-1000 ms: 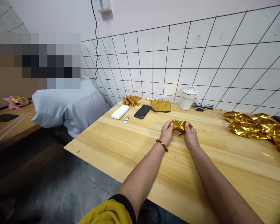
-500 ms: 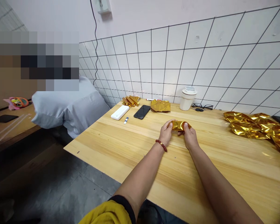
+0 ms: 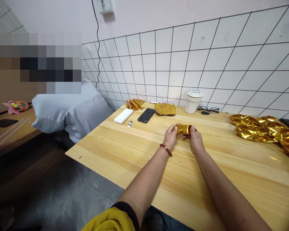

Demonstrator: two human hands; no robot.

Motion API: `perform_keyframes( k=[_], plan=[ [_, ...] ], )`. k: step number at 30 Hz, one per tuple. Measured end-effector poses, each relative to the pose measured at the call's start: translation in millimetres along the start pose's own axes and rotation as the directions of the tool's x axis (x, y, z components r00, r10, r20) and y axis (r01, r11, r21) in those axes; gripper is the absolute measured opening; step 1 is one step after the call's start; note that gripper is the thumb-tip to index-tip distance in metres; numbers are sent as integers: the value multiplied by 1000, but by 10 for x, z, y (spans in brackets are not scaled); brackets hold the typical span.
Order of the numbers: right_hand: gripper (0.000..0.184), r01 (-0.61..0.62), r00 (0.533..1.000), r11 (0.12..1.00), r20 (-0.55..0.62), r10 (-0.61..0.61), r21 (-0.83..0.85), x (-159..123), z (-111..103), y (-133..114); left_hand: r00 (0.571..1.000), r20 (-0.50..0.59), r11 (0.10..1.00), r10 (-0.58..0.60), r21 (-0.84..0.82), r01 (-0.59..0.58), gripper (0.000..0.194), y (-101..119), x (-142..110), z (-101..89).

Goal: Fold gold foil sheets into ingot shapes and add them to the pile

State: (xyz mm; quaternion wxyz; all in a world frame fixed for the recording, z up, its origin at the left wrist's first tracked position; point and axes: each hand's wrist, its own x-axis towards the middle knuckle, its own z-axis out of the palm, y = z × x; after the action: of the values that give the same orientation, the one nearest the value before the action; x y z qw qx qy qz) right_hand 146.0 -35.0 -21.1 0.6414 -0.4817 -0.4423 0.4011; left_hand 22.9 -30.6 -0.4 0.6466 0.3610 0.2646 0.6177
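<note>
A small piece of shiny gold foil paper [image 3: 183, 129] is pinched between both my hands just above the wooden table [image 3: 139, 150]. My left hand [image 3: 170, 138], with a red bead bracelet at the wrist, grips its left end. Its right end sits under the fingers of my right hand [image 3: 196, 141]. Both hands are close together near the table's middle.
Crumpled gold foil sheets [image 3: 262, 131] pile at the right. Along the tiled wall lie folded gold strips [image 3: 135, 103], a gold foil stack [image 3: 165, 109], a black phone [image 3: 146, 115], a white power bank [image 3: 123, 115], a white cup [image 3: 193, 101] and glasses [image 3: 209, 110]. A person in a light shirt [image 3: 69, 109] sits at left.
Almost nothing differs; my hands keep the same grip on the gold foil, with only a slight shift of the view.
</note>
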Motion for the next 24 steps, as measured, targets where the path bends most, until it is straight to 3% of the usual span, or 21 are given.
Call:
perform_keyframes(
  k=[13, 19, 24],
  plan=[
    [66, 1, 1000, 1000, 27, -1, -19, -11, -1, -8, 1000, -2, 1000, 5, 27, -5, 41, -54, 19, -7],
    [64, -7, 1000, 1000, -15, 7, 20, -23, 30, -55, 991, -125, 998, -43, -42, 38, 52, -22, 39, -14],
    [59, 10, 1000, 997, -13, -9, 82, -34, 35, -95, 979, -178, 993, -99, -83, 85, 48, 13, 61, -19]
  ],
)
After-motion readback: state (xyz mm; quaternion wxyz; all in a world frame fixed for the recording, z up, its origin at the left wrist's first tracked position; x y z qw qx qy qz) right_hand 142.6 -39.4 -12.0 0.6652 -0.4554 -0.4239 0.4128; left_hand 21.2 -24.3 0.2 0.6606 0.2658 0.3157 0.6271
